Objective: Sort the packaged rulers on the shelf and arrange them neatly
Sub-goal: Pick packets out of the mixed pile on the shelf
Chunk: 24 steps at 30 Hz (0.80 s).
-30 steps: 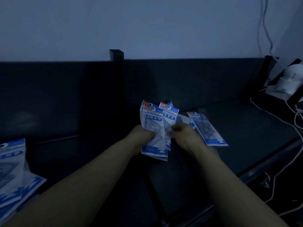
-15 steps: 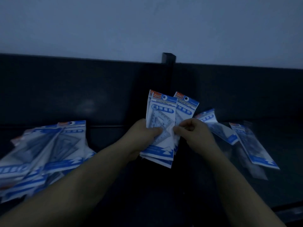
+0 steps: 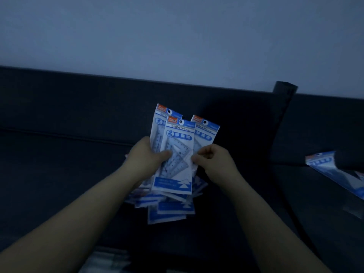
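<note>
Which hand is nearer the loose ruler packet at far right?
Right. The right hand pinches the fanned packets, left of that loose ruler packet; the left hand grips them farther left.

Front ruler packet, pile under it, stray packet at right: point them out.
Front ruler packet [image 3: 173, 185], head view, blue bottom band.
Pile of packets [image 3: 167, 215], head view, lowest packet.
Stray packet [image 3: 320, 160], head view, blue header.
</note>
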Available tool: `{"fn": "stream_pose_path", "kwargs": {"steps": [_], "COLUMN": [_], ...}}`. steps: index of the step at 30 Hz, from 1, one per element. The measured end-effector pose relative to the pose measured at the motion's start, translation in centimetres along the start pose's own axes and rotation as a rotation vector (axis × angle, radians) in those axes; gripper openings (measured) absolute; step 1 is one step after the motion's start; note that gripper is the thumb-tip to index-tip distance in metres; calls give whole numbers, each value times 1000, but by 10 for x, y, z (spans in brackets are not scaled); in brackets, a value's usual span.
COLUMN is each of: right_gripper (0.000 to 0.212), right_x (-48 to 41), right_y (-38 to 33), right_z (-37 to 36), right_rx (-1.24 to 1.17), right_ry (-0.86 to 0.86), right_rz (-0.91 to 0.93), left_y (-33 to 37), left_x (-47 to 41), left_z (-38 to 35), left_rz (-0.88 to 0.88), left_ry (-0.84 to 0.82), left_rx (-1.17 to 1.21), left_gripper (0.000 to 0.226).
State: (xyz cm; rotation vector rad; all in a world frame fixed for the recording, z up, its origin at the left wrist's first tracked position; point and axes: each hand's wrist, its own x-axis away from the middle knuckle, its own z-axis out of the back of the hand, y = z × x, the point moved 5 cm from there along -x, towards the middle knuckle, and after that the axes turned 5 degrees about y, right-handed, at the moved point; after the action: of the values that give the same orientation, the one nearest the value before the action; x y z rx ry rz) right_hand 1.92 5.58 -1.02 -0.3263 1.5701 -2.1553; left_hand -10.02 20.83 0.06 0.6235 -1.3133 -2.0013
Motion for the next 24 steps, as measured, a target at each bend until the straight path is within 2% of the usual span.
{"fn": "stream_pose_path", "kwargs": {"steps": [4,7,9,11,13,15,19,24], "right_gripper": [13,8,17,28,32,38,47,47], "right_x": [-3,-3,-1,3,10,18,33,49], "right_y": [-3,-1,0,-1,-7,-13,-18,-11], "right_z": [-40,-51,-50,-48,-43,-36,-17,22], "right_rx": [158,345,464,576,645,695,795,879], "right_ry": [-14,16,46,86,121,154,223,313], "right_rz": [18,76,109,168,224,254,249,215], "left_y": [-24,-45,-53,-52,-41,-27,6,37], "left_x": [-14,-25,-28,-28,-26,-21,-7,10], "left_z": [31,38,41,45,46,42,17,-28], "left_rz": [-23,18,28,-42,-198,-351,-592,-720], "left_ry": [33,-56,-102,-54,25,60,2,-102], "left_rx": [-187,-345,-512,-708,-818,-836,-808,-711], "left_gripper": [47,62,76,72,64,60,49,49]}}
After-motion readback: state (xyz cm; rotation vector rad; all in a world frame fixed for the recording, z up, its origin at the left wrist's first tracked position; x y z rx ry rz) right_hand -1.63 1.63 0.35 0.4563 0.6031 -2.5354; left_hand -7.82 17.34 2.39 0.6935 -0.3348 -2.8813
